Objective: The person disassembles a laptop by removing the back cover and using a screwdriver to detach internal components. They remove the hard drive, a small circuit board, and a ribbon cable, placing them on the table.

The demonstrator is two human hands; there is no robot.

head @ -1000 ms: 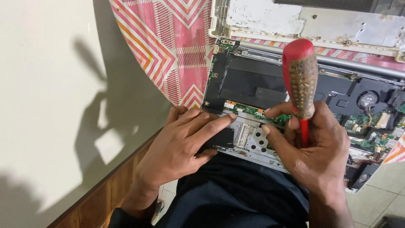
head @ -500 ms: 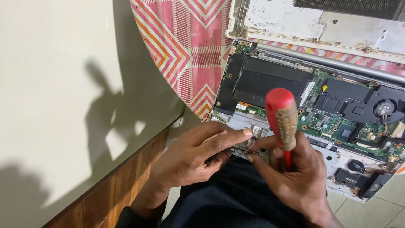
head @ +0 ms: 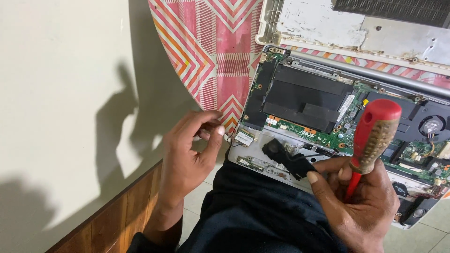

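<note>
A: What is the right hand (head: 363, 199) doing?

B: It is closed around a screwdriver (head: 370, 140) with a red and yellow-brown handle, which stands upright above the fist. The thumb and forefinger of the same hand also pinch a small black part (head: 288, 159), lifted just left of the hand, above the lower edge of the opened laptop (head: 328, 107).

A: And the left hand (head: 190, 150)?

B: It sits well to the left of the right hand, off the laptop's left edge. Its fingers are curled with the thumb close to the fingertips; I cannot tell whether anything small is pinched between them.

A: What lies nearest to it?

B: Just right of its fingertips is a small silver card (head: 244, 137) at the laptop's near left corner, with thin wires running from it. Above that hand lies a red and white patterned cloth (head: 211, 51).

A: What is beyond the right hand?

B: The green circuit board (head: 323, 133) and a black battery pack (head: 304, 96), with a fan (head: 431, 125) to the upper right. A detached pale cover (head: 328, 23) lies further up.
</note>
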